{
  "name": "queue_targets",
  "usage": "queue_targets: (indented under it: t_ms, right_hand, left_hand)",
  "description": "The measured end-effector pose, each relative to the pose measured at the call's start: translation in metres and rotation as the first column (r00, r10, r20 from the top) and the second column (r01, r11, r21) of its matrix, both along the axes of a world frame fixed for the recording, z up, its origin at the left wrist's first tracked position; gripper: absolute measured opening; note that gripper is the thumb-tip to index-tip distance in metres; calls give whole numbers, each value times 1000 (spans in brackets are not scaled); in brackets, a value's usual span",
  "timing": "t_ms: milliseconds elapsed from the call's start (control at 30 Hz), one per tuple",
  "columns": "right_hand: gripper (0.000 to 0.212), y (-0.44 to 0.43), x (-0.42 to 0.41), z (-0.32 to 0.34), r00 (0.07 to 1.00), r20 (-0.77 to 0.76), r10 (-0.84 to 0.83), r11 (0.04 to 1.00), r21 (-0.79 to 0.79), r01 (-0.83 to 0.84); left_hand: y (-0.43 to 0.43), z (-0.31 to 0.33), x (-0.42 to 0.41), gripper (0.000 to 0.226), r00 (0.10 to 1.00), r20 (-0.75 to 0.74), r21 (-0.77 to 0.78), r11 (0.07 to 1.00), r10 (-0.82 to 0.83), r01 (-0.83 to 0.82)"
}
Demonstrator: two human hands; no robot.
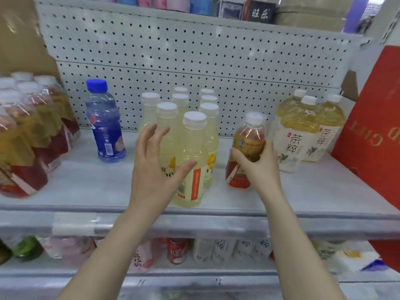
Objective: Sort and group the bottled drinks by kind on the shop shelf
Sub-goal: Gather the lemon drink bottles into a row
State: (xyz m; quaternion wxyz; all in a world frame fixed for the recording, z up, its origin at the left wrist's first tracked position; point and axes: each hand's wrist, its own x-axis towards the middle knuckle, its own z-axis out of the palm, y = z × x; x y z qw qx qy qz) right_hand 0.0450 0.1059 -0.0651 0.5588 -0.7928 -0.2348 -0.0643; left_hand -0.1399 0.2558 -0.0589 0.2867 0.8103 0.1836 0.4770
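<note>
Shop shelf (91, 182), red-label bottle (249, 135) upright, cap (255, 119) up

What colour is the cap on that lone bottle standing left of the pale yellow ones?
Blue. The cap tops the blue bottle, clearest in the head view.

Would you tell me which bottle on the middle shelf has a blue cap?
The blue bottle standing alone, left of the pale yellow bottles; every other bottle there has a white cap.

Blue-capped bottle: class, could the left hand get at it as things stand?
Probably yes: the left hand is open and holds nothing, and the blue-capped bottle stands alone, with bare shelf between them.
</note>
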Motion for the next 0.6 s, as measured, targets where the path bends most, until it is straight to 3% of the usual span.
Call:
queue_targets:
  t_ms: [133,333,433,533,600]
  right_hand:
    - [61,-3,-18,-6,995,-50,83,996,34,-81]
    - [56,-21,-58,8,1000,-1,-31,998,63,31]
    - [53,-32,-86,17,999,4,-45,996,78,44]
    - [55,-29,-113,19,999,-25,-38,997,73,40]
    - [55,-22,-128,16,998,-43,-50,997,61,53]
  left_hand:
    - [-2,0,-1,80,1000,-5,-24,1000,7,-7]
    - [7,3,-7,79,998,-55,2,1000,-25,25]
    - [26,1,-14,71,996,59,-68,995,-69,73]
    - [81,0,-18,72,973,186,-241,967,134,-87]
    - [131,-2,-17,89,968,104,-366,914,228,-177]
